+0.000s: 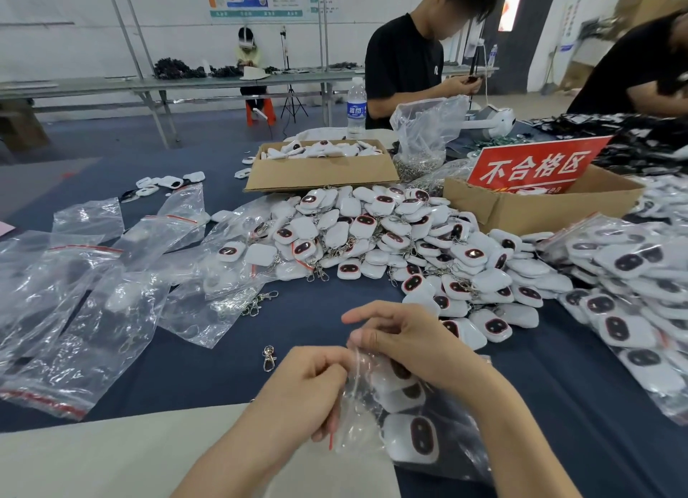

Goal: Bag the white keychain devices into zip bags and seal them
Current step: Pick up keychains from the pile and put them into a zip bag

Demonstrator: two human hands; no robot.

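At lower centre, both hands hold a clear plastic zip bag with a red seal strip (pixel 353 423) just above the dark blue cloth-covered bench (pixel 298 330). The left hand (pixel 309 389) has its fingers curled, pinching the bag's open edge; the right hand (pixel 409 341) pinches the same edge from the other side between thumb and fingers.

Inside the bag sit white rounded-square keychain devices with dark oval faces (pixel 413 438) — three can be counted.

A large heap of loose white devices (pixel 391 236) fills the middle of the frame, too many to count. Empty clear zip bags (pixel 74 311) are scattered at left, and filled bags (pixel 633 292) are stacked at right. Two brown cardboard boxes stand behind the heap — one (pixel 320 173) full of devices, one (pixel 540 210) bearing a red sign (pixel 536 168). One silver metal clasp (pixel 268 358) lies alone, left of the hands.
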